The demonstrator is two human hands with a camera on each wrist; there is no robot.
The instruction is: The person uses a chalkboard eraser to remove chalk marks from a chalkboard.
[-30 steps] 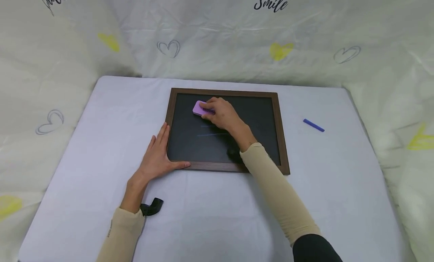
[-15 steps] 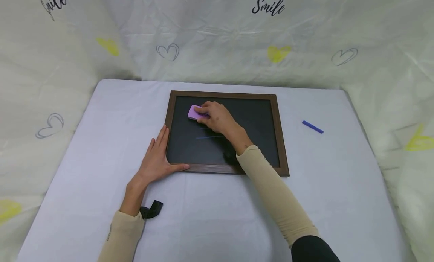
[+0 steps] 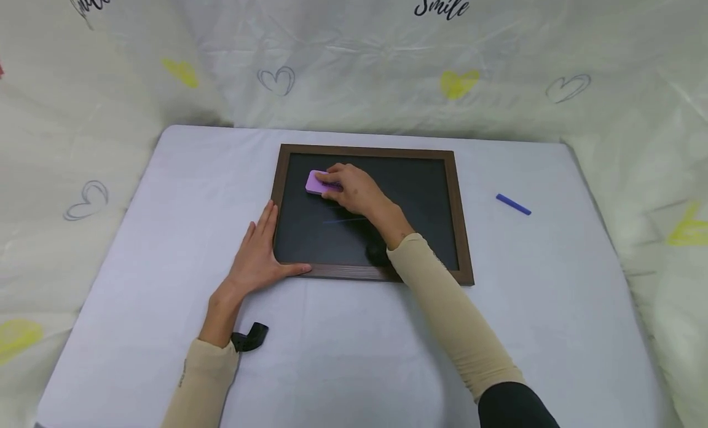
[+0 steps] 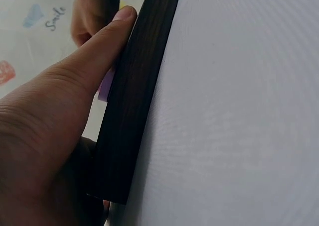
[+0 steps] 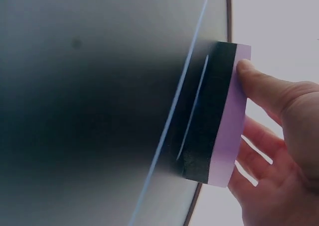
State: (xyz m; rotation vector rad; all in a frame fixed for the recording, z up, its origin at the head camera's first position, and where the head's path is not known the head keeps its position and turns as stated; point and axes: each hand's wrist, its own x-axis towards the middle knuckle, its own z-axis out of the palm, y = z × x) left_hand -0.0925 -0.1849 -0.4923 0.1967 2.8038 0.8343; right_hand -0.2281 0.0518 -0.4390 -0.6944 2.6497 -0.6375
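Note:
A small chalkboard (image 3: 310,243) with a brown wooden frame lies flat on the white-covered table. My right hand (image 3: 362,191) holds a purple eraser (image 3: 316,182) on the upper left part of the board, thumb on one side and fingers on the other. In the right wrist view the eraser's black felt (image 5: 212,111) faces the board beside two blue chalk lines (image 5: 172,109). My left hand (image 3: 257,262) rests at the board's lower left corner, fingers straight along the left edge and thumb on the bottom frame (image 4: 134,91).
A blue chalk stick (image 3: 513,205) lies on the table to the right of the board. Pale sheeting (image 3: 359,102) printed with hearts and "Smile" rises behind the table. A black wrist-camera piece (image 3: 251,337) juts from my left wrist.
My right hand has moved the eraser slightly left and down on the board, then kept it about there. The left hand stays in place on the frame.

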